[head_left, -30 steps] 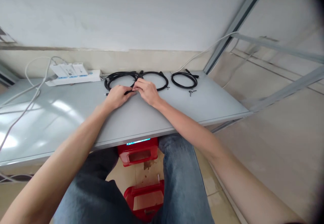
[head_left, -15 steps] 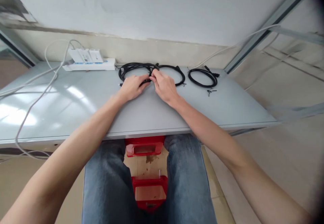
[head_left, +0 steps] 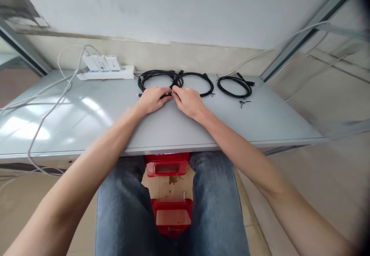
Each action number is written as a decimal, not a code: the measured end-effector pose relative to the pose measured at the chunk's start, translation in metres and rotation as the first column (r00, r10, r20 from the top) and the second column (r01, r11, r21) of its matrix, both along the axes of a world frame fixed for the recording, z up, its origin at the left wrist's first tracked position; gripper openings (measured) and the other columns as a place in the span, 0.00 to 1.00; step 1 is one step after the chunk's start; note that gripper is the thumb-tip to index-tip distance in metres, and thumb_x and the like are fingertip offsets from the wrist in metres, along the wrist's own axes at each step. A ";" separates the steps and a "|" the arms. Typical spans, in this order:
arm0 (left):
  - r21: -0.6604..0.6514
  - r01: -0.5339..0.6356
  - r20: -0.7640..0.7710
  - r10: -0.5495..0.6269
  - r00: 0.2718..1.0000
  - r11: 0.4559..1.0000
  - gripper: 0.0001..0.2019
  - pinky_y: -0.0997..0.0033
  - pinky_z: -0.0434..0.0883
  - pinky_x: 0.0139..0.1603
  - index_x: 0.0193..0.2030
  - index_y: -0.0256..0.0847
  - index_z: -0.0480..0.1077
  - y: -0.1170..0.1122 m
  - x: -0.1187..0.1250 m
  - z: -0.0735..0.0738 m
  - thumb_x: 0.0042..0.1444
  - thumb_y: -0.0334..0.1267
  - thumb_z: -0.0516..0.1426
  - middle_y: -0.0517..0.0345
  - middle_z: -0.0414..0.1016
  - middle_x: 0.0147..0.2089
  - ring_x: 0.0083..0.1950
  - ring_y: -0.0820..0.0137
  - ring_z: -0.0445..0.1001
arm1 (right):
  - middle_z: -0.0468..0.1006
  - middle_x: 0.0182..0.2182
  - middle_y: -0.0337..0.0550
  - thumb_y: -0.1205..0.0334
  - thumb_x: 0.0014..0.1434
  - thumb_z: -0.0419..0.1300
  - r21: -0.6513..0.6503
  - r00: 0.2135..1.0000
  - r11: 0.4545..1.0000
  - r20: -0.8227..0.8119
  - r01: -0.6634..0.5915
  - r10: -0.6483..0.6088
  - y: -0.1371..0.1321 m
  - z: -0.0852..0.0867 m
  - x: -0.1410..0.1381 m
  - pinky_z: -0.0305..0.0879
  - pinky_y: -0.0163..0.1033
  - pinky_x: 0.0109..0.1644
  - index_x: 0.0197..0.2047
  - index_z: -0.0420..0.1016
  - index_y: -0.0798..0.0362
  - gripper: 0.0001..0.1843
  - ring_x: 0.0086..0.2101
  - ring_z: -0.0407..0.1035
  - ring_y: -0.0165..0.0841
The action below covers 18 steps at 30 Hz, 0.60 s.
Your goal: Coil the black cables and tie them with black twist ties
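Note:
A coiled black cable (head_left: 150, 73) lies on the grey table (head_left: 185, 132), and both hands are at its near edge. My left hand (head_left: 153, 100) is closed round the near part of this coil, with a cable end poking out to its left. My right hand (head_left: 188, 101) pinches at the same coil, its fingertips almost meeting those of the left. What exactly sits between the fingertips is hidden. Behind my right hand rests a second black cable coil (head_left: 211, 85), partly covered.
Farther right lie a third black cable coil (head_left: 249, 90) and small black twist ties (head_left: 244, 103). A white power strip (head_left: 127, 72) with plugged-in adapters stands at the back left, its pale cords (head_left: 43, 120) crossing the table. Red stools (head_left: 167, 167) are below.
My right hand has come down slightly from the top of the coil's near side, fingers now level with the left hand's. The whole view has shifted a little.

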State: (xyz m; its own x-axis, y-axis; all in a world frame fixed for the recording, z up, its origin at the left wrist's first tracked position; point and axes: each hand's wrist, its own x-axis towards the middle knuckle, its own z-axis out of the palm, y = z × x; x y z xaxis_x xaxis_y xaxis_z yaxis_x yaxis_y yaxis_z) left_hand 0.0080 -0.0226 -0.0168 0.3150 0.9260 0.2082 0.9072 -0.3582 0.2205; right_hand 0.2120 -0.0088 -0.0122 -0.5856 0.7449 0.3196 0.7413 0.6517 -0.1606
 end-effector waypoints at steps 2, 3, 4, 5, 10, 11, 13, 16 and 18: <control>-0.002 -0.005 0.005 0.005 1.000 1.000 0.22 0.57 0.74 0.55 0.65 0.44 0.81 0.000 -0.001 -0.001 0.76 0.48 0.52 0.45 0.88 0.56 0.57 0.49 0.83 | 0.86 0.45 0.55 0.61 0.82 0.47 -0.001 0.999 1.000 0.021 0.025 -0.025 -0.002 0.000 -0.003 0.62 0.44 0.45 0.58 0.79 0.53 0.19 0.43 0.77 0.47; -0.001 -0.004 0.006 0.004 1.000 1.000 0.22 0.57 0.74 0.55 0.65 0.44 0.81 0.000 -0.002 -0.002 0.76 0.47 0.52 0.45 0.88 0.56 0.57 0.49 0.83 | 0.86 0.45 0.55 0.60 0.82 0.47 -0.003 0.999 0.999 0.028 0.039 -0.039 -0.003 0.000 -0.004 0.63 0.44 0.45 0.59 0.79 0.53 0.19 0.43 0.77 0.47; 0.000 -0.001 0.008 0.001 1.000 1.000 0.22 0.57 0.74 0.56 0.65 0.45 0.82 0.001 -0.002 -0.003 0.75 0.46 0.52 0.45 0.88 0.56 0.58 0.49 0.83 | 0.86 0.44 0.55 0.60 0.82 0.47 -0.006 0.998 0.999 0.035 0.052 -0.051 -0.003 -0.001 -0.005 0.63 0.44 0.45 0.59 0.79 0.54 0.19 0.43 0.78 0.46; 0.002 0.004 0.011 -0.004 1.000 1.000 0.22 0.57 0.75 0.56 0.65 0.45 0.81 0.001 -0.003 -0.003 0.75 0.46 0.52 0.46 0.88 0.57 0.58 0.50 0.83 | 0.85 0.44 0.55 0.60 0.83 0.47 -0.008 0.997 0.998 0.041 0.061 -0.061 -0.003 -0.001 -0.006 0.63 0.44 0.46 0.59 0.79 0.54 0.20 0.43 0.78 0.46; 0.016 0.019 0.009 -0.019 1.000 1.000 0.21 0.57 0.75 0.55 0.63 0.45 0.81 0.003 -0.004 -0.005 0.74 0.44 0.53 0.46 0.88 0.57 0.58 0.50 0.84 | 0.85 0.43 0.56 0.61 0.81 0.50 -0.024 0.996 0.996 0.033 0.084 -0.083 -0.004 -0.002 -0.009 0.63 0.44 0.45 0.54 0.82 0.55 0.18 0.41 0.77 0.45; 0.019 0.018 0.004 -0.018 1.000 1.000 0.20 0.58 0.75 0.55 0.63 0.45 0.82 0.003 -0.004 -0.006 0.74 0.44 0.53 0.46 0.88 0.57 0.57 0.50 0.84 | 0.84 0.42 0.54 0.61 0.81 0.51 -0.040 0.996 0.995 0.013 0.089 -0.089 -0.004 -0.002 -0.009 0.63 0.43 0.45 0.52 0.82 0.55 0.17 0.40 0.76 0.44; 0.022 0.019 -0.002 -0.019 1.000 1.000 0.20 0.58 0.75 0.54 0.63 0.45 0.82 0.003 -0.004 -0.006 0.74 0.44 0.53 0.47 0.88 0.55 0.56 0.50 0.84 | 0.83 0.38 0.51 0.62 0.79 0.53 -0.095 0.994 0.991 -0.047 0.097 -0.102 -0.002 -0.002 -0.010 0.62 0.43 0.44 0.46 0.82 0.53 0.15 0.39 0.74 0.42; 0.018 0.029 0.007 -0.029 1.000 0.999 0.20 0.60 0.74 0.52 0.62 0.45 0.82 0.003 -0.003 -0.005 0.75 0.46 0.53 0.47 0.88 0.53 0.54 0.51 0.84 | 0.79 0.31 0.46 0.66 0.76 0.55 -0.203 0.977 0.976 -0.179 0.074 -0.112 0.003 -0.004 -0.011 0.59 0.41 0.42 0.35 0.78 0.52 0.16 0.35 0.70 0.38; 0.020 0.038 0.017 -0.039 0.999 0.999 0.20 0.61 0.74 0.51 0.61 0.45 0.82 0.002 -0.003 -0.004 0.75 0.47 0.54 0.47 0.88 0.52 0.53 0.52 0.83 | 0.75 0.26 0.42 0.67 0.73 0.56 -0.283 0.950 0.959 -0.292 0.026 -0.112 0.007 -0.006 -0.011 0.58 0.40 0.39 0.30 0.73 0.51 0.17 0.32 0.67 0.35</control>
State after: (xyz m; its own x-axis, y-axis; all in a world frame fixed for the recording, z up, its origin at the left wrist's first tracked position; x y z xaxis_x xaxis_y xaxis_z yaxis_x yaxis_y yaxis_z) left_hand 0.0051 -0.0203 -0.0209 0.3466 0.9090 0.2315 0.8888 -0.3972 0.2287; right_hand 0.2011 -0.0021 -0.0178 -0.4374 0.8633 0.2518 0.6712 0.4997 -0.5474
